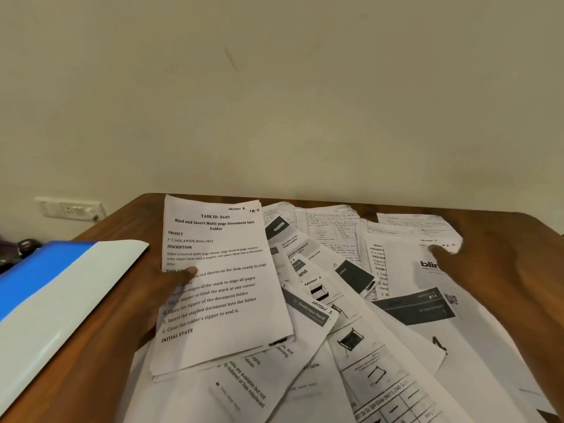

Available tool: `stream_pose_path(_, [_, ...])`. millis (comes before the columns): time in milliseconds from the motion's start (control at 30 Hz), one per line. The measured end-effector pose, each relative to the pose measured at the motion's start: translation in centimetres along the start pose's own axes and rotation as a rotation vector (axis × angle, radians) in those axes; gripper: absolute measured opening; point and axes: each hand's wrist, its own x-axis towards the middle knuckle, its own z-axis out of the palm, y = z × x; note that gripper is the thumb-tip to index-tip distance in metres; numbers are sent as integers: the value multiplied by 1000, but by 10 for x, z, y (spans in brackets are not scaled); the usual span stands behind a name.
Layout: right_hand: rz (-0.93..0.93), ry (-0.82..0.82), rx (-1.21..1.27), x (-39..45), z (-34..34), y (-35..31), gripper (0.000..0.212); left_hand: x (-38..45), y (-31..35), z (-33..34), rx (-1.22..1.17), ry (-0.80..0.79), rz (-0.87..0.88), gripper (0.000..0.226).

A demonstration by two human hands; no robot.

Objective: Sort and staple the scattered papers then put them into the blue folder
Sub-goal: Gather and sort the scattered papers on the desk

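Scattered printed and handwritten papers (pixel 351 346) cover the right half of a brown wooden table (pixel 100 346). My left hand (pixel 155 297) grips a thin sheaf of sheets (pixel 219 285) by its left edge, thumb on top of the front page headed "TASK ID: 3649". My right hand (pixel 464 270) reaches over the pile at the right, fingertips pinching the top of a white sheet (pixel 409 270) printed with a dark logo. The blue folder (pixel 45 288), blue and pale grey, lies at the left of the table. No stapler is visible.
The table stands against a plain cream wall. A wall socket plate (pixel 71 207) is at the left, behind the table. A dark object (pixel 18 251) sits behind the folder at the far left edge.
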Motion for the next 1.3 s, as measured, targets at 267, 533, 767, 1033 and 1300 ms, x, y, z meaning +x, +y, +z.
stream_pose_path(267, [-8,-675,28,-34,26,-68,52,4,3,-12,59,23,16,27])
stream_pose_path(533, [-111,-715,54,-63,43,-77,62,14,-8,-33,32,120,13,31])
stream_pose_path(767, [-57,-639,136,-54,55,-66,47,17,-8,-42,13,178,14,33])
stream_pose_path(1033, [-64,-603,148,-47,59,-53,42,21,-12,-43,36,143,9,33])
stream_pose_path(1300, [-85,-582,45,-35,49,-45,39,23,-15,-41,38,136,8,30])
